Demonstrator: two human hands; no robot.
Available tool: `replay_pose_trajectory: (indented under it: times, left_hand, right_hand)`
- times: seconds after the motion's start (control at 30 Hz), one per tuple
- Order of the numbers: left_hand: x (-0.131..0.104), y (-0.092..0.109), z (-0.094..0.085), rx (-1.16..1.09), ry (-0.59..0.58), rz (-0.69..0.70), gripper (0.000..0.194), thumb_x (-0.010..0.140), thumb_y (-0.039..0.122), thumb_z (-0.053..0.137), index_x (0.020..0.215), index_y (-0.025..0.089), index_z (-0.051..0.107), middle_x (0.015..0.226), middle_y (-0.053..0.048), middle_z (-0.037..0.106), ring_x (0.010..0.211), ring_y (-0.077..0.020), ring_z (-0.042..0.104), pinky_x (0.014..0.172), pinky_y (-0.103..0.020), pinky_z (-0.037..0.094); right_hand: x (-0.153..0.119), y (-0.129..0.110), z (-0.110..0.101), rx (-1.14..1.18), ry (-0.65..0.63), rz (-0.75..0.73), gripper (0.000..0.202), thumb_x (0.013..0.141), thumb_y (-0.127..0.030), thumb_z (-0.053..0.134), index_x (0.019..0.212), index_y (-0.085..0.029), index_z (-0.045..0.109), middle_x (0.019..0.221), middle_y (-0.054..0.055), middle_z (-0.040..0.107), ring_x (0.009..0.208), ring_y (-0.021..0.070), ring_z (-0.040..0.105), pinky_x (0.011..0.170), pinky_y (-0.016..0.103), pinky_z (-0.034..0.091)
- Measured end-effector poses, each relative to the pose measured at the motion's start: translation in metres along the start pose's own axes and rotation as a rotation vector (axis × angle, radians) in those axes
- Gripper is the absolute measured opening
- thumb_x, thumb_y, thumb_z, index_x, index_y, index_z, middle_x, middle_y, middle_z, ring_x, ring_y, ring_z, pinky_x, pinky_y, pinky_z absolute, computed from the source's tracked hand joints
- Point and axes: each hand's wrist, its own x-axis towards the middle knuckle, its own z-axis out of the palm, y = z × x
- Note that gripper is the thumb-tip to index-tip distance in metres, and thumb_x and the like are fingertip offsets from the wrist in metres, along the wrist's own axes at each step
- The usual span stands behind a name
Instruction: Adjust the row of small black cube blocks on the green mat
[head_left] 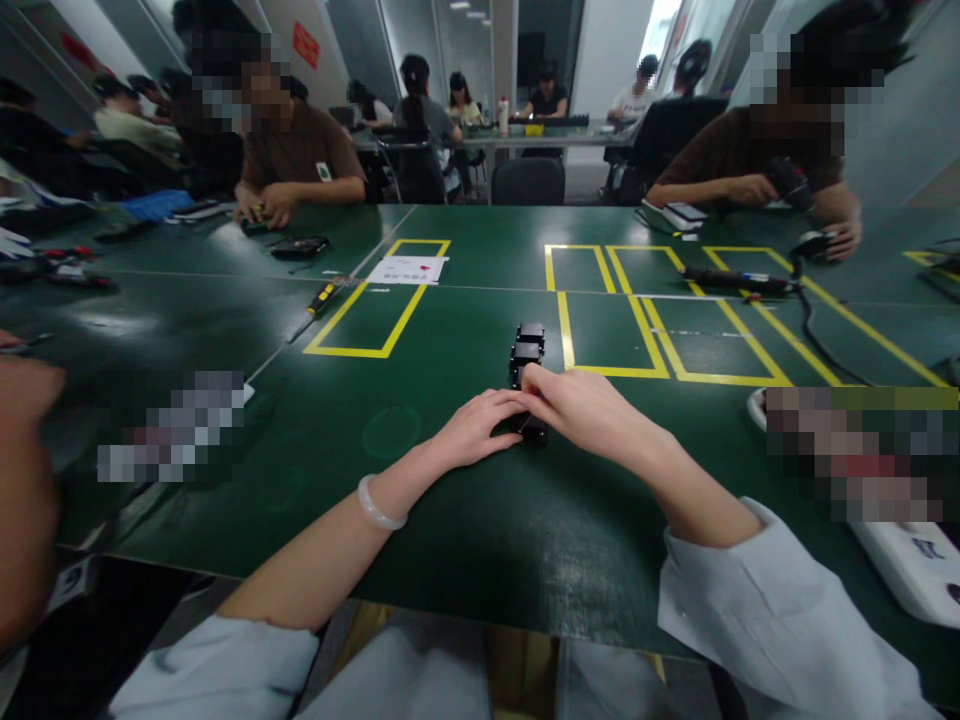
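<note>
A short row of black box-shaped parts with small tabs at the sides lies on the green table, running away from me. My left hand is closed at the near end of the row, thumb and fingers against a black block. From the other side, my right hand comes in over the row in a pinch, its fingertips meeting those of my left. Whatever that pinch holds is too small and too covered to name. Both hands partly hide the middle of the row.
Yellow tape outlines mark the green table. A white paper and a yellow-black screwdriver lie further left. At right are a black cylindrical tool with a cable and a white-edged object. Co-workers sit opposite; another person's arm enters left.
</note>
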Motion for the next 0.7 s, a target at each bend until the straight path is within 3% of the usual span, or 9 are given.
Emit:
replay_pose_trajectory:
  times: [0.23,0.43,0.7]
  left_hand:
    - [0.0008,0.0019,-0.0025,0.000,-0.010,0.016,0.037,0.087,0.028,0.061,0.123,0.022,0.055,0.132,-0.008,0.052,0.120,-0.0259,0.047,0.101,-0.041,0.039]
    - [0.0004,0.0021,-0.0023,-0.010,-0.002,0.009,0.036,0.087,0.027,0.060,0.123,0.023,0.055,0.130,-0.007,0.053,0.119,-0.0250,0.049,0.100,-0.040,0.040]
    - [0.0005,0.0031,-0.0033,0.001,-0.005,0.013,0.037,0.087,0.026,0.061,0.124,0.022,0.054,0.133,-0.007,0.051,0.121,-0.0249,0.047,0.102,-0.040,0.038]
  right_hand:
    - [-0.0019,0.0026,0.0003,0.027,0.004,-0.046,0.013,0.091,-0.025,0.039,0.100,-0.020,0.048,0.075,0.001,0.060,0.061,0.0129,0.050,0.055,0.023,0.024]
    - [-0.0006,0.0010,0.0005,0.000,0.004,0.004,0.023,0.096,-0.038,0.033,0.096,-0.020,0.049,0.068,0.000,0.058,0.056,0.0131,0.049,0.054,0.024,0.023]
    - [-0.0013,0.0020,0.0001,0.046,0.018,-0.029,0.014,0.094,-0.027,0.037,0.101,-0.020,0.047,0.075,0.001,0.061,0.060,0.0131,0.051,0.055,0.023,0.025]
